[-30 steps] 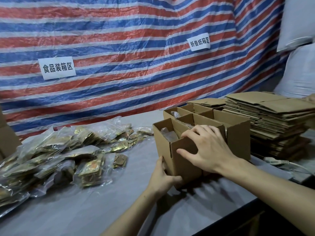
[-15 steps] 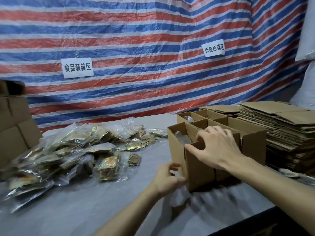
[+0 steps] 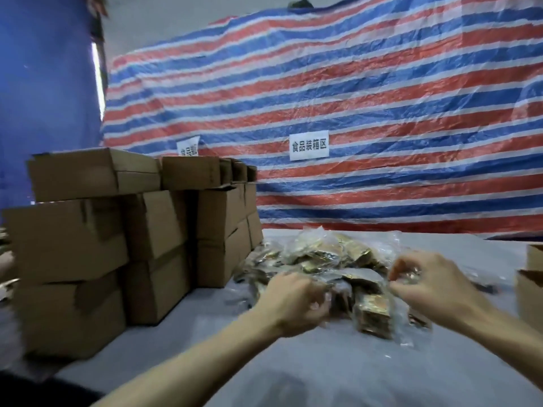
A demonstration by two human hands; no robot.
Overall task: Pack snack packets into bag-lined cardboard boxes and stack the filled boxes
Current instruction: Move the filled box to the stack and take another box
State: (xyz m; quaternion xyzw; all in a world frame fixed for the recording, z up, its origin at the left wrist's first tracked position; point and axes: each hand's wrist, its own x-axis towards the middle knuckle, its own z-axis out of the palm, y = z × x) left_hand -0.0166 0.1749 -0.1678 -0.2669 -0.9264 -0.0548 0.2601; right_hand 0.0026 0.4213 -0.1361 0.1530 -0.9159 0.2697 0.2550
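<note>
A red, white and blue striped tarpaulin (image 3: 382, 98) is hanging across the background, carrying a white sign (image 3: 308, 146) with printed characters. A grey-covered table (image 3: 323, 371) is running out from it toward the viewer.

The snack packets (image 3: 329, 259) are lying in a loose pile at the middle of the table, straight ahead of both hands. The pile is spreading mainly left to right, and its left end is reaching the foot of the stack of closed cardboard boxes (image 3: 88, 245).

The left hand (image 3: 296, 301) is resting on the near left edge of the pile, with its fingers curling down round clear packet film. The right hand (image 3: 426, 286) is hovering over the near right edge, fingers curled and thumb close to forefinger. Motion blur is hiding whether it is pinching film or holding nothing.

The open boxes (image 3: 529, 289) are showing only at the right edge of the view, clear of the pile and nearer the right hand. The closed stack is standing nearer the left hand.

Judgement: the step in hand is gathering packets. The coming move is likely turning on a rightward carry from the pile to the open boxes. Slippery film is presenting a risk of packets sliding from a loose grasp.
</note>
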